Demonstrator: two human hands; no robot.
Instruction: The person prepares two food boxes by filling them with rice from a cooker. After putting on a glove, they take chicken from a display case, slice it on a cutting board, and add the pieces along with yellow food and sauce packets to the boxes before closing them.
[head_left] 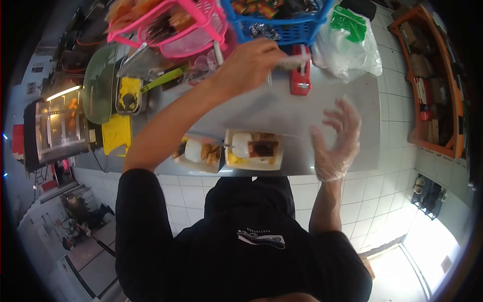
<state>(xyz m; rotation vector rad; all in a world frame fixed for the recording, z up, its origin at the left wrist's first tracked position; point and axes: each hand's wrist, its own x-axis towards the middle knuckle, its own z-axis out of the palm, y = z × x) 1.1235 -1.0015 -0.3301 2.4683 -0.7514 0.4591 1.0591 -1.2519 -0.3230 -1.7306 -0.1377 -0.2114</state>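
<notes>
My left hand (254,64), bare, reaches across the table with fingers closed at a small greyish, blurred thing (292,63); I cannot tell what it is. Right behind that thing stands a red tape dispenser (301,83). My right hand (338,143), in a clear plastic glove, is raised by the table's front right, fingers apart and holding nothing. Left of it, near the front edge, sit two open paper food boxes. One box (254,167) has white rice, dark glazed meat and something yellow; the other box (201,168) holds rice and browned pieces, partly behind my left forearm.
A pink basket (173,7) and a blue basket (282,31) line the back of the steel table (370,121). Plastic bags (352,55) lie at back right. A metal tray (130,95) with yellow food stands left, beside a green-handled utensil (162,80).
</notes>
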